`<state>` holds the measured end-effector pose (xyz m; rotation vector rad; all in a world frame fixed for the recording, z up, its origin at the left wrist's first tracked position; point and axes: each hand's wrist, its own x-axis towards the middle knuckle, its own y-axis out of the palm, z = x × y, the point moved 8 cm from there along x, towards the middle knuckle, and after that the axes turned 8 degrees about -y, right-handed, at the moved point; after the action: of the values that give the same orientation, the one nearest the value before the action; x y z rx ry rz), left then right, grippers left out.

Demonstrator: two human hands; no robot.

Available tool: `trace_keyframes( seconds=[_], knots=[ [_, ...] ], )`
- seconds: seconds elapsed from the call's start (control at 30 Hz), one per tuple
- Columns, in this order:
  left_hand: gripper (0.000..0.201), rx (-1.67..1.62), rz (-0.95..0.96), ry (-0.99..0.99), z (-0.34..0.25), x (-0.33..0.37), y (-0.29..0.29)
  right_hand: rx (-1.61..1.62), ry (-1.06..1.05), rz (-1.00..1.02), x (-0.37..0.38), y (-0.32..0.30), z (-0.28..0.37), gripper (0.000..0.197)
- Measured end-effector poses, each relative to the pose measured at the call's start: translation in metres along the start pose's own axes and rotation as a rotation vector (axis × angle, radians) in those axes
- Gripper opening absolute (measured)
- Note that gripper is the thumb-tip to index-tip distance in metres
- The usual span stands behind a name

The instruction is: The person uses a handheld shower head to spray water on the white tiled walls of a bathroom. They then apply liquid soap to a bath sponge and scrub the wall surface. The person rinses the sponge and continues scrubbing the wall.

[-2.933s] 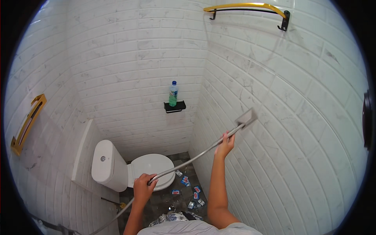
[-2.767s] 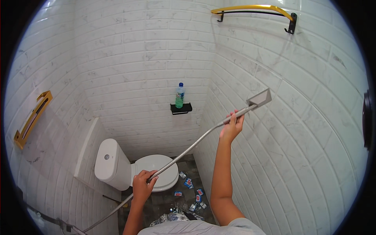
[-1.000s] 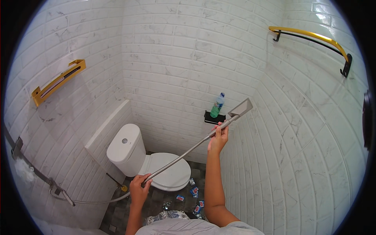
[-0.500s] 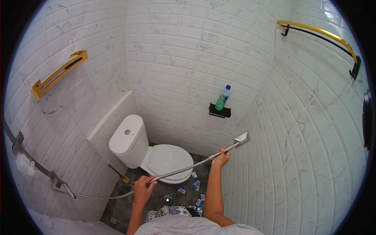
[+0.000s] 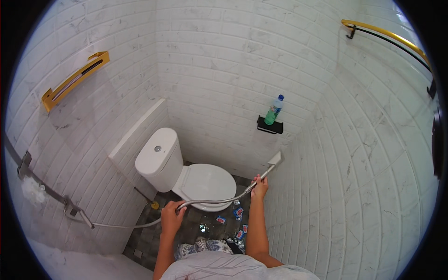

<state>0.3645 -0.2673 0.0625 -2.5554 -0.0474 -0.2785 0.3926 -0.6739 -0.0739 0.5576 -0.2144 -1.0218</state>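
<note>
A hand shower [image 5: 265,173] with a square silver head is in my right hand [image 5: 259,187], its fingers wrapped round the handle. The head tilts up beside the right wall, below the shelf. My left hand [image 5: 171,217] is closed round the metal shower hose [image 5: 205,202], which bows between my two hands and runs on to the fitting on the left wall. Beyond the hose stands a white toilet [image 5: 208,185] with its lid down. Whether water comes from the shower head cannot be made out.
Several small blue and red packets [image 5: 239,212] lie on the wet dark tiled floor [image 5: 200,219]. A bottle of green liquid [image 5: 274,110] stands on a black wall shelf [image 5: 269,125]. Gold racks hang on both side walls. A shower bar [image 5: 44,193] with a white puff runs along the left.
The shower head has moved a little left and nearer my left hand, so the hose between my hands bends more. My view has shifted slightly.
</note>
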Motion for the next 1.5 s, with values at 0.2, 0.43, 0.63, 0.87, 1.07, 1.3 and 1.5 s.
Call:
trace_keyframes(
  seconds=[0.2,0.43,0.63,0.87,1.07,1.3,1.5],
  knots=[
    [0.021,0.149,-0.056,-0.162,0.033,-0.012,-0.030,-0.198,0.216,0.254,-0.038,0.032,-0.082,0.023],
    [0.022,0.221,-0.098,-0.311,0.067,-0.038,-0.048,-0.328,0.332,0.336,-0.074,0.024,-0.154,0.022],
    [0.022,0.206,-0.017,-0.332,0.066,-0.040,-0.028,-0.440,0.239,0.200,-0.048,-0.032,-0.159,0.026],
    [0.022,0.213,0.128,-0.216,0.051,-0.031,0.019,-0.479,0.082,-0.234,-0.005,-0.115,-0.103,0.031],
    [0.022,0.170,0.052,-0.181,0.036,-0.017,0.011,-0.127,0.108,0.028,-0.007,-0.038,-0.062,0.027],
    [0.019,0.126,-0.151,-0.273,0.049,-0.017,-0.044,-0.032,0.390,0.711,-0.066,0.118,-0.041,0.032],
    [0.019,0.138,-0.246,-0.315,0.054,-0.038,-0.077,-0.161,0.346,0.986,-0.110,0.191,-0.063,0.035]
  ],
)
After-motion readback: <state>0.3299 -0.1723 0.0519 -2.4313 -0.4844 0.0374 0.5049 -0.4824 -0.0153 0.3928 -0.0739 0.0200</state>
